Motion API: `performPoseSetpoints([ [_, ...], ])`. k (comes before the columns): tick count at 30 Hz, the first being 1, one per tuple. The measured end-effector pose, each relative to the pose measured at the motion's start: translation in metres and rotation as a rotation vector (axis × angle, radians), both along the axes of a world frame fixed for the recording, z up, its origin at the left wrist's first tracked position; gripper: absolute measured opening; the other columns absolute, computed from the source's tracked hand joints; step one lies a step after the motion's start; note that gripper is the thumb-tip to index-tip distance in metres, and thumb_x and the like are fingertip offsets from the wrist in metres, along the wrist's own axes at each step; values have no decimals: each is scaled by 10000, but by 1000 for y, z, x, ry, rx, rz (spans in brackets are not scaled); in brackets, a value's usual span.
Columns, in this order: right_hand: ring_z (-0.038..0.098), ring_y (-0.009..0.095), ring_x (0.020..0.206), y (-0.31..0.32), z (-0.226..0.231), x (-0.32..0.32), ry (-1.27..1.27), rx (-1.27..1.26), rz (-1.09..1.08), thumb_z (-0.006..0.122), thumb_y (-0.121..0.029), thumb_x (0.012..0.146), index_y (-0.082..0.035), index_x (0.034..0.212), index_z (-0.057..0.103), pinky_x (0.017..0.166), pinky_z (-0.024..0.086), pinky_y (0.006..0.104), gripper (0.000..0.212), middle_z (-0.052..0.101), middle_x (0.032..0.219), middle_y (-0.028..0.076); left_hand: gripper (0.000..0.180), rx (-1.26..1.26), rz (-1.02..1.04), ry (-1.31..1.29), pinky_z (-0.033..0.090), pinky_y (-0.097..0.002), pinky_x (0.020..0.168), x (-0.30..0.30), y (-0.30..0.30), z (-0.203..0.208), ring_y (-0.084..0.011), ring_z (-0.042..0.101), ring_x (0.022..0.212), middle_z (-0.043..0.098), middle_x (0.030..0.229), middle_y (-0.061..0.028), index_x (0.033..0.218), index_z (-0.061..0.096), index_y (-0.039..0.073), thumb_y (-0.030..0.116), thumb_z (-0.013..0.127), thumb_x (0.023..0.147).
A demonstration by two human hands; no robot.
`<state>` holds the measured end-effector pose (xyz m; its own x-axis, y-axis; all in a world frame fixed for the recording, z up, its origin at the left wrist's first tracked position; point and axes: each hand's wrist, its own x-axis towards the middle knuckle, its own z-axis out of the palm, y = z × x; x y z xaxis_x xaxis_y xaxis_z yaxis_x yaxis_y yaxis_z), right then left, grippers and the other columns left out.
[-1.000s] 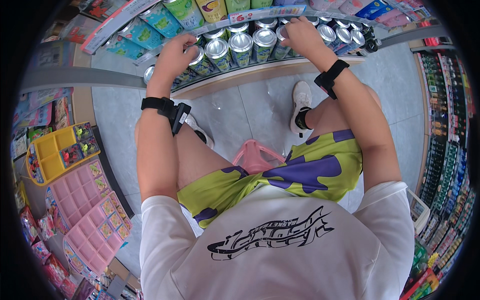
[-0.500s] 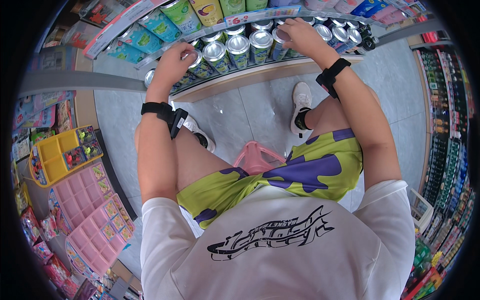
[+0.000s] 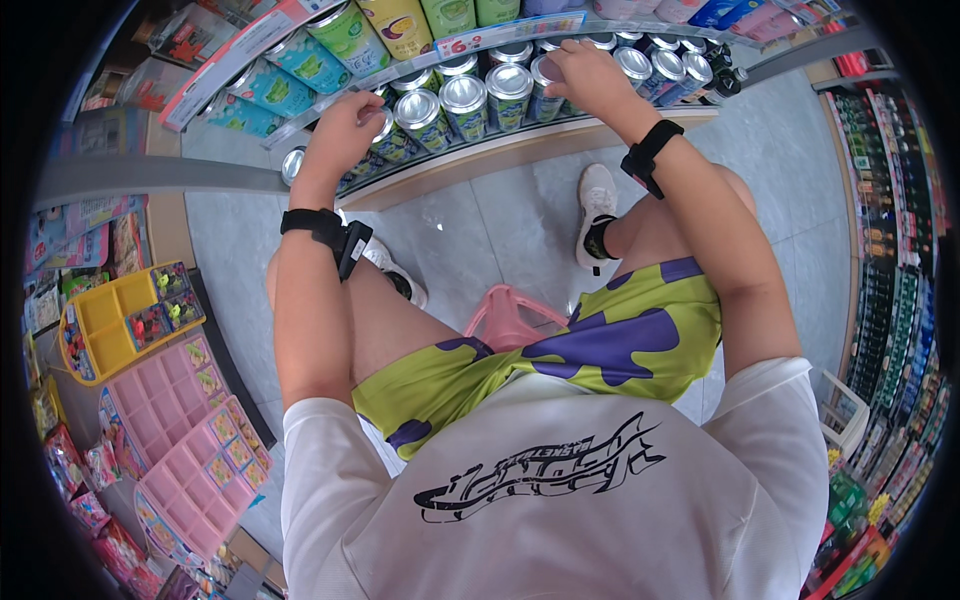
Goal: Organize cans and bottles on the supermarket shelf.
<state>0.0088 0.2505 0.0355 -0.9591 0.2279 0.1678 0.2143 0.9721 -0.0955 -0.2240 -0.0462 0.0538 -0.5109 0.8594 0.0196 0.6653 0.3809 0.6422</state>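
Observation:
A low shelf holds rows of upright cans with silver lids and blue-green sides (image 3: pixel 465 100). My left hand (image 3: pixel 345 135) is at the left part of the front row, its fingers curled at the top of a can (image 3: pixel 380 124) that they partly cover. Farther right, my right hand (image 3: pixel 597 82) has thumb and fingers closed at the rim of another front-row can (image 3: pixel 546 78). Both cans stand in the row among the others. A black strap with a small device circles each wrist.
Above the cans runs a shelf edge with a price strip (image 3: pixel 510 36), carrying green, yellow and blue cans (image 3: pixel 345 40). A pink stool (image 3: pixel 508 318) is under me. Pink compartment trays (image 3: pixel 155 400) and a yellow one (image 3: pixel 100 310) lie left; bottle shelves (image 3: pixel 885 260) stand right.
The shelf and cans sit slightly farther left and lower in the picture. Both hands stay at their cans with nearly the same grip.

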Motion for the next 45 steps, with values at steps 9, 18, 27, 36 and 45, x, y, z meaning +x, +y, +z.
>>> performPoseSetpoints([
  [9,671,354,986,41,27,23,-121,-8,-362,760,-508,748,-40,946,733,847,537,465,508,712,995,192,286,20,-48,10,509,-324,802,-20,-4,-20,-191,630,916,658,1002,-101,1146,618,-5,118,653,889],
  [18,580,294,1114,31,28,32,-126,-9,-367,871,-416,648,-53,1066,705,923,490,423,578,650,1122,104,248,6,-43,13,500,-311,811,2,12,-5,-191,639,940,656,1003,-102,1123,630,-10,58,626,884],
  [27,622,326,1039,41,25,34,-61,-29,-127,834,-258,639,-62,926,709,851,524,447,369,655,1052,118,269,70,-78,36,516,-357,818,-1,7,-4,-271,646,895,648,991,-145,1098,650,-4,83,665,843],
  [36,599,315,1047,55,10,35,13,-130,-45,840,-203,656,-83,1123,673,901,506,423,510,629,1104,81,258,71,-50,22,514,-333,756,8,10,5,-249,632,855,634,934,-138,1064,648,-28,85,697,838],
  [45,611,315,1046,46,13,33,-4,-87,-127,838,-233,673,-86,1066,683,886,515,425,448,637,1078,73,256,71,-49,18,514,-336,770,5,9,0,-250,633,859,636,939,-135,1070,652,-23,93,691,844],
])
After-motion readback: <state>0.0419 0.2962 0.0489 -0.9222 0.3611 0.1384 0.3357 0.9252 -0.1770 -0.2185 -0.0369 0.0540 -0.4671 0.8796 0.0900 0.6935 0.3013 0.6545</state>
